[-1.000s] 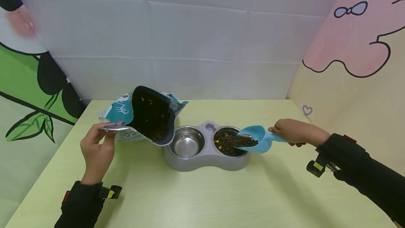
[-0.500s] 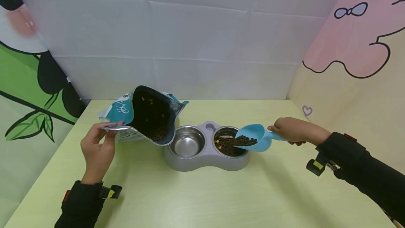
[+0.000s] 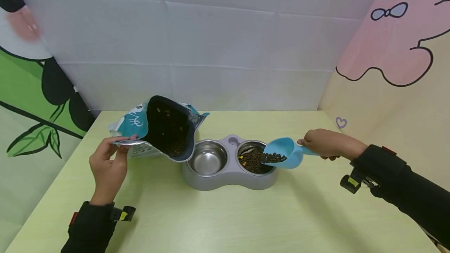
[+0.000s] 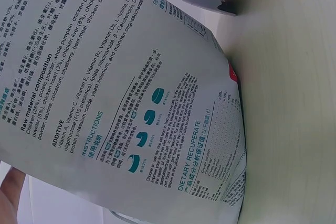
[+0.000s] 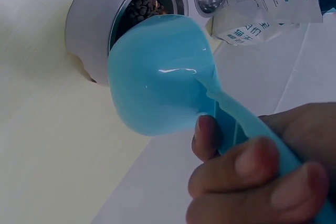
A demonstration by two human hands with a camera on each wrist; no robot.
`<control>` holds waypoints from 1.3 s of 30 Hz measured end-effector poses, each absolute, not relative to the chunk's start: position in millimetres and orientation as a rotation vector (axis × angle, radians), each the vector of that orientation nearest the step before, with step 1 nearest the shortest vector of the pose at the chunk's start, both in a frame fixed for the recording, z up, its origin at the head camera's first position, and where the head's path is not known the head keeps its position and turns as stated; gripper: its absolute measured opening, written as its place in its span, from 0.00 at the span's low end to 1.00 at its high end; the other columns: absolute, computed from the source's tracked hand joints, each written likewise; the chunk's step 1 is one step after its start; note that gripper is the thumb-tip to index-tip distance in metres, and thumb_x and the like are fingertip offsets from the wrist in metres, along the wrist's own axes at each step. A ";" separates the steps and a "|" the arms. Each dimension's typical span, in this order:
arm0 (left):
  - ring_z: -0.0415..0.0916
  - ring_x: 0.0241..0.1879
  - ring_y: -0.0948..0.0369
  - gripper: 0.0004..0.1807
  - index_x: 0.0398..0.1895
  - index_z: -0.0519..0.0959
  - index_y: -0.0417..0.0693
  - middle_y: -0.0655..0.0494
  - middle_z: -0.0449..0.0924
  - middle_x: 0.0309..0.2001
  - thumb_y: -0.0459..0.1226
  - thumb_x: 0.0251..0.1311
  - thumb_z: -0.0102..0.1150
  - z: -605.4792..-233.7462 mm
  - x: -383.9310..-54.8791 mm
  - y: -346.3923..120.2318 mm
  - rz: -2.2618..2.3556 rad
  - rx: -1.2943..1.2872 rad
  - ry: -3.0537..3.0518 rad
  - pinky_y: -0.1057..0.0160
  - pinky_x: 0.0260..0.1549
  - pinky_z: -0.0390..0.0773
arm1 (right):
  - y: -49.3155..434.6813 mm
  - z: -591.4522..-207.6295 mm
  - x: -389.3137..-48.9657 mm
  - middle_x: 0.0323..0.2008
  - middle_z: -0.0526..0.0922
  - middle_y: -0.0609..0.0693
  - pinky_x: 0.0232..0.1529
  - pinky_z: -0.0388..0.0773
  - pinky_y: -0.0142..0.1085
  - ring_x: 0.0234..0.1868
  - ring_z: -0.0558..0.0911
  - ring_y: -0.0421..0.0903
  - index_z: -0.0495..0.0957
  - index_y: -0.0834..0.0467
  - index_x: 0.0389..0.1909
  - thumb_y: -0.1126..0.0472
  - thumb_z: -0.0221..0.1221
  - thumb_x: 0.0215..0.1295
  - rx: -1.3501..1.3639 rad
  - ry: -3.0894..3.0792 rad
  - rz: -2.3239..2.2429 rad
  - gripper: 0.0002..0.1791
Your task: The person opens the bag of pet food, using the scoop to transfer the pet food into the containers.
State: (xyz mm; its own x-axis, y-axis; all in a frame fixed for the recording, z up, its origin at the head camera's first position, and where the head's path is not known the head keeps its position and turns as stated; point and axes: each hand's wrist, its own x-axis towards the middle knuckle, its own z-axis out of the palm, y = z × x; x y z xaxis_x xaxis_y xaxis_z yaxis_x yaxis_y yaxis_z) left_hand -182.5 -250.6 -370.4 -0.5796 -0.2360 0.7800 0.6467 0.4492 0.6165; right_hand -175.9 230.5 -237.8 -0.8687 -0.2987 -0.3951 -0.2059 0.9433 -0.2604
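In the head view my left hand (image 3: 109, 167) pinches the near-left edge of an open pet food bag (image 3: 135, 122), its mouth facing me and dark kibble inside. Printed text covers the bag's back (image 4: 126, 93) in the left wrist view. My right hand (image 3: 327, 144) grips the handle of a light blue scoop (image 3: 291, 154), curled fingers (image 5: 257, 161) showing round it in the right wrist view. The scoop tilts at the right rim of the right steel bowl, some kibble (image 3: 275, 158) on its lip. That bowl holds brown kibble (image 3: 251, 161) with a few yellow bits.
A grey double-bowl stand (image 3: 230, 180) rests on the pale table (image 3: 225, 221). Its left steel bowl (image 3: 208, 158) is bare inside, just right of the bag. A white sheet (image 3: 218, 42) hangs behind the table, with printed cartoon walls at both sides.
Kibble has slid down in the scoop toward the right bowl, so less lies in it. The right hand has risen slightly. The left hand and the bag stay where they were.
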 end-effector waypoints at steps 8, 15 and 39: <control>0.77 0.45 0.72 0.09 0.38 0.75 0.24 0.70 0.80 0.40 0.15 0.53 0.57 -369.2 -180.5 -251.0 -1.248 -0.346 -1.823 0.76 0.49 0.72 | 228.6 -236.5 -175.4 0.16 0.67 0.47 0.15 0.67 0.31 0.12 0.67 0.41 0.74 0.61 0.34 0.56 0.45 0.75 -0.384 2.664 -0.260 0.15; 0.77 0.46 0.72 0.09 0.39 0.76 0.26 0.71 0.81 0.40 0.17 0.55 0.57 -368.7 -179.6 -251.4 -1.240 -0.322 -1.845 0.76 0.49 0.72 | 227.1 -235.7 -176.3 0.15 0.67 0.47 0.16 0.67 0.31 0.12 0.67 0.41 0.74 0.61 0.32 0.57 0.46 0.75 -0.403 2.676 -0.237 0.15; 0.77 0.46 0.72 0.10 0.39 0.76 0.25 0.70 0.81 0.40 0.16 0.53 0.57 -371.4 -182.4 -252.0 -1.245 -0.330 -1.832 0.76 0.49 0.72 | 222.5 -228.7 -175.9 0.17 0.68 0.48 0.15 0.69 0.31 0.12 0.70 0.42 0.73 0.61 0.32 0.57 0.47 0.74 -0.401 2.735 -0.115 0.14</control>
State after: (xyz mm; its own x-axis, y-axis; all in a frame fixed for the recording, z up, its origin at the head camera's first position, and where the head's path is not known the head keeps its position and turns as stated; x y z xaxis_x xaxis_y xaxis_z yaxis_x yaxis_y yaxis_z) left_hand -182.4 -252.0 -371.4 -0.5850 -0.2406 0.7745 0.6317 0.4638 0.6212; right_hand -175.9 222.5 -228.7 -0.8900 -0.2920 -0.3501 -0.2617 0.9561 -0.1321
